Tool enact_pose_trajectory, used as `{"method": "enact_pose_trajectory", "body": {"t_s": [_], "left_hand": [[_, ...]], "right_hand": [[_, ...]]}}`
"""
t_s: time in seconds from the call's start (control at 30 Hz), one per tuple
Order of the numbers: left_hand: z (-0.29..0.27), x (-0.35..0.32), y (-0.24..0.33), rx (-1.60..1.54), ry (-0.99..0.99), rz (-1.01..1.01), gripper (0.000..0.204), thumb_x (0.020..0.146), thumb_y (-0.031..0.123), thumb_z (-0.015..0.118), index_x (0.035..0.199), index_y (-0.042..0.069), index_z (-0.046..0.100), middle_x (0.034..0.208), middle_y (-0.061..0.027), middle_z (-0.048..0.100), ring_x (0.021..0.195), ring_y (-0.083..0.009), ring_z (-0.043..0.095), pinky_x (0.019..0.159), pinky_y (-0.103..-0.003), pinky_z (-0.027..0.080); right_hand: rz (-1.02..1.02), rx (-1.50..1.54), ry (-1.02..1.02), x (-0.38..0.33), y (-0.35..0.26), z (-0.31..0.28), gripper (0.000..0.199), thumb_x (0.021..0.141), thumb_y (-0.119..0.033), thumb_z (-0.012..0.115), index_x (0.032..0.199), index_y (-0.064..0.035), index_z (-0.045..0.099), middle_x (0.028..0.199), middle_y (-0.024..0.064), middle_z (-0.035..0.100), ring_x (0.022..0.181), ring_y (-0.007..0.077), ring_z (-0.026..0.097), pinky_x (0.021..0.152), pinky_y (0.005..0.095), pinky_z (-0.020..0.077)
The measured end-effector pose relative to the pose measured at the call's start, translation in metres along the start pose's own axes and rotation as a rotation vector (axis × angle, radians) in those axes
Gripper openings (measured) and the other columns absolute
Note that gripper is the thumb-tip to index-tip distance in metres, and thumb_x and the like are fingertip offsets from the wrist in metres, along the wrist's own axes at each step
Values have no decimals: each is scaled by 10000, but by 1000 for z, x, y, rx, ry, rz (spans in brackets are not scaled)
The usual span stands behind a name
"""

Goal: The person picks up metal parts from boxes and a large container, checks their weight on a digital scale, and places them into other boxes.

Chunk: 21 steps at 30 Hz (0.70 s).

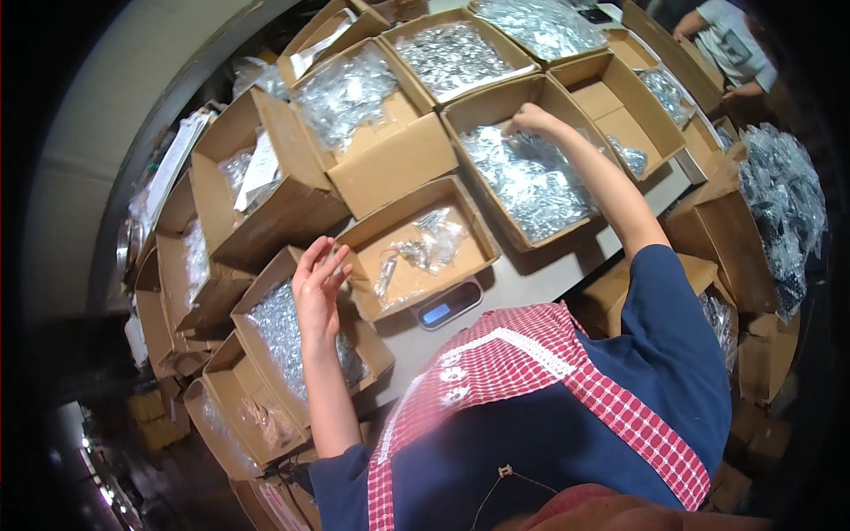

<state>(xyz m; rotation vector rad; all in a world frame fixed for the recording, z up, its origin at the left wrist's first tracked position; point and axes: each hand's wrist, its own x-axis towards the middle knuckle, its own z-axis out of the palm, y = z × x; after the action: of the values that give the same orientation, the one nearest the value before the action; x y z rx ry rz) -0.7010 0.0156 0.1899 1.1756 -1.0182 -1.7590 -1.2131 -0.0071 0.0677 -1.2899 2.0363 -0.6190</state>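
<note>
My left hand (319,288) is raised with its fingers apart, at the left edge of a shallow cardboard box (474,208). It holds nothing that I can see. In that box lie several clear plastic packets (434,241), and under its near edge sits a digital scale (452,305) with a lit display. My right hand (533,121) is stretched forward over a deeper cardboard box (453,119) full of shiny clear packets (527,181). Its fingers are curled together near that box's far side; what they hold, if anything, is hidden.
Beyond stand more cardboard boxes, one with small metallic-looking pieces (452,57), another with clear bags (350,93). At left, a box of shiny packets (283,323) stands beside my forearm. Bulky clear bags (784,208) rise at right. Another person (730,44) is at the upper right.
</note>
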Motion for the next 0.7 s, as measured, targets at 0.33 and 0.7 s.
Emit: {"method": "enact_pose_trajectory", "body": {"t_s": [0.33,0.7], "left_hand": [[-254,-98,58,-430,400,373,233,863,-60,501,1080,-19,574,1070,-109,617,966,-196,591,812,-291,495],[-240,-16,0,749,305,402,197,803,48,602,987,13,667,970,-74,667,844,-162,621,782,-267,476]], "right_hand": [[-271,587,-79,-115,-128,-23,121,801,-175,658,792,-57,634,708,-35,576,641,49,513,597,194,376],[-630,388,-201,-231,-278,118,239,893,-155,617,1050,25,633,1028,95,620,966,150,589,856,273,461]]}}
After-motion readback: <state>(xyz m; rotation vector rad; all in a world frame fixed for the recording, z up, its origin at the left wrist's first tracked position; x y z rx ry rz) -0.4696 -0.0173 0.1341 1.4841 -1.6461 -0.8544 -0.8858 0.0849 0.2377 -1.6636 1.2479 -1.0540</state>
